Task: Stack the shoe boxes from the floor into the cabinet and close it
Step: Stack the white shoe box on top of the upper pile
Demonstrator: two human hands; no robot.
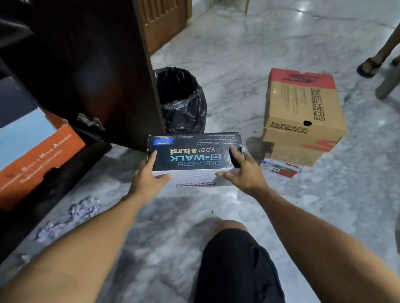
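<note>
A black-lidded shoe box [194, 152] with white sides sits low over the marble floor, straight ahead. My left hand [146, 178] grips its left end and my right hand [244, 171] grips its right end. To the right, a tan shoe box [301, 106] lies stacked on a second tan box [295, 156], with a flat white and red box [282, 167] beneath. The dark wooden cabinet stands on the left with its door [98, 70] swung open. Inside it sits an orange box [31, 159] with a light blue top.
A bin lined with a black bag [181, 100] stands just behind the cabinet door. Crumpled paper [75, 214] lies on the floor by the cabinet base. Another person's sandalled foot [370, 66] and a chair leg [398, 71] are at the far right. My knee [235, 260] is below.
</note>
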